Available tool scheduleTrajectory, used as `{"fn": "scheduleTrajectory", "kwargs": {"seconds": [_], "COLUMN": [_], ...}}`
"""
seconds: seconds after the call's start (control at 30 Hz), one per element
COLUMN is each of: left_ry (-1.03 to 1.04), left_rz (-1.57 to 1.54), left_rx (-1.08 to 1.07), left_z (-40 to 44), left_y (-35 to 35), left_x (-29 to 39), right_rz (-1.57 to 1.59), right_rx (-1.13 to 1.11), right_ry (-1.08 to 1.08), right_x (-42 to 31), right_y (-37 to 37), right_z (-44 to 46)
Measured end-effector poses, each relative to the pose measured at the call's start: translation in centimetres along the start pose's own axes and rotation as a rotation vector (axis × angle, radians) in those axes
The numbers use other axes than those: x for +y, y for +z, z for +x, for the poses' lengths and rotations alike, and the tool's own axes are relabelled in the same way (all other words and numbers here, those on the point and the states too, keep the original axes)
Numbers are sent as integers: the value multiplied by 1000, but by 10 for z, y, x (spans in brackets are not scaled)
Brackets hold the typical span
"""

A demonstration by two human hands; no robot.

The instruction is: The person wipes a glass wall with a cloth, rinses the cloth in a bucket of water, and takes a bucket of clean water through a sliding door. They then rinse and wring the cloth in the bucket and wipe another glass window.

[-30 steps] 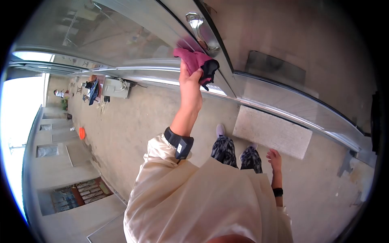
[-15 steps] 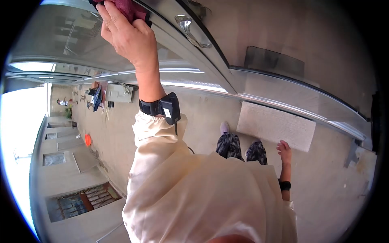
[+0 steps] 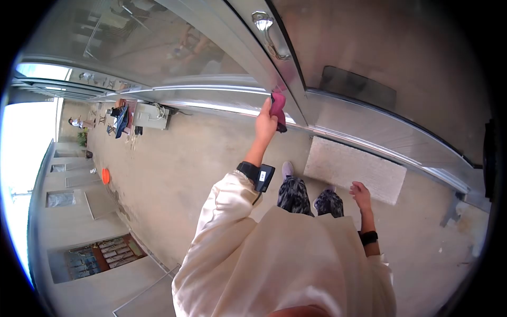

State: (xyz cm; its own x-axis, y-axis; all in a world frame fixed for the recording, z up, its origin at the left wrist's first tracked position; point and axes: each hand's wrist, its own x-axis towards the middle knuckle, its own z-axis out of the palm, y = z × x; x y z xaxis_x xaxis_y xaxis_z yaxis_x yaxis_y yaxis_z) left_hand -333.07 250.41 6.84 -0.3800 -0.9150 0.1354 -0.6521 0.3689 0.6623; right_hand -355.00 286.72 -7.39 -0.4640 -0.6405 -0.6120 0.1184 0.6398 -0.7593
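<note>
A pink cloth with dark edges [image 3: 278,112] is gripped in my left hand [image 3: 266,126], against the lower part of the metal door frame. Just above it the frame carries a shiny curved handle [image 3: 270,36]. My right hand [image 3: 360,195] hangs low on the right over the pale stone step [image 3: 355,168]; its fingers are loosely bent and apart, with nothing in them. Each wrist wears a black band, and the left one bears a black box.
Glass panels [image 3: 174,47] run along the top left. A white box-shaped unit [image 3: 150,115] stands by them beside piled dark items. An orange basin [image 3: 106,176] lies on the concrete floor [image 3: 174,174] near the opposite wall. Another person [image 3: 79,123] is far off at the left.
My left hand first went up and left over the glass with the cloth, then came back down and right to the lower frame. The view shifted slightly. My right hand has stayed low.
</note>
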Motion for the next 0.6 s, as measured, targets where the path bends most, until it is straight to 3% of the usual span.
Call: {"fn": "scheduleTrajectory", "kwargs": {"seconds": [0.03,0.07,0.1,0.17,0.27,0.4,0.6], "left_ry": [-141,-418,-445,-116,474,1057,986], "left_rz": [-290,-724,-837,-940,-479,-29,266], "left_rx": [-46,-77,-70,100,524,835,912], "left_z": [-7,-19,-30,-36,-10,53,102], "left_y": [5,-8,-34,-90,-171,-211,-176], "left_x": [-18,3,37,102,182,251,224], "right_rz": [36,77,71,221,158,51,185], "right_rx": [-10,-15,-3,-57,-88,-120,-137], "right_ry": [-30,-64,-72,-142,-275,-379,-221], "right_x": [-21,-49,-76,-123,-143,-147,-117], "right_y": [2,6,7,15,27,43,50], "right_z": [-1,-3,-10,-19,-6,7,-9]}}
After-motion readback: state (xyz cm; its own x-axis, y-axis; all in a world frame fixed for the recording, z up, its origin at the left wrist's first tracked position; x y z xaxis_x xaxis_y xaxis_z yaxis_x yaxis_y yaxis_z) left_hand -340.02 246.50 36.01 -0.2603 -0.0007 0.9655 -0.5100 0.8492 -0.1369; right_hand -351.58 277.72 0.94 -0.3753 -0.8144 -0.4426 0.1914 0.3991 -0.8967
